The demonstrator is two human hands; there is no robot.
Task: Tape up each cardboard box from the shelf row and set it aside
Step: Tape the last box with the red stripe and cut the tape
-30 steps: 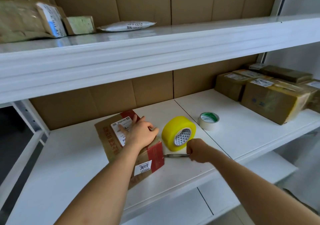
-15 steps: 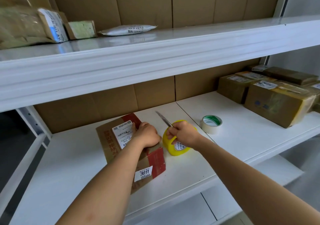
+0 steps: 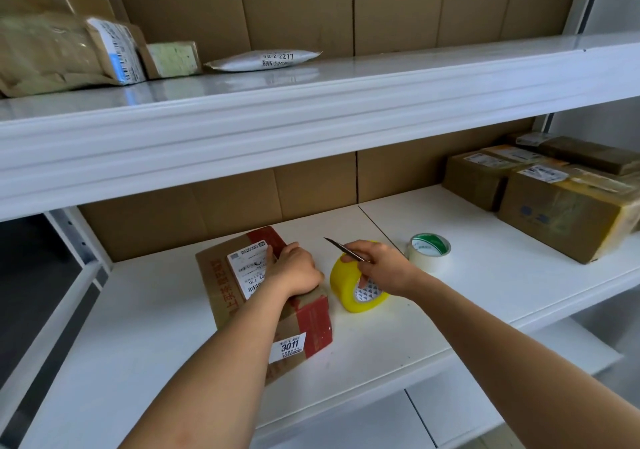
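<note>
White shelf (image 3: 173,310), lower centre. Left hand (image 3: 294,268) pressing brown cardboard box (image 3: 242,296); right hand (image 3: 381,268) gripping yellow tape roll (image 3: 341,284) plus thin knife (image 3: 346,249). Risk: exposed blade nicking left fingers (image 3: 313,275).

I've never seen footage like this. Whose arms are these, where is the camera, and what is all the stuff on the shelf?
There is no machine here: these are a person's two bare arms, filmed by a wide camera worn on the head, looking forward and down. That is why the shelves bend a little.

The left hand rests curled on a cardboard box with a shipping label, lying on the white shelf. The right hand holds a small knife, blade pointing up and away, and also touches a yellow tape roll standing on edge. Beside it lies a smaller white tape roll. Further right sit taped boxes. The upper shelf carries more parcels.
</note>
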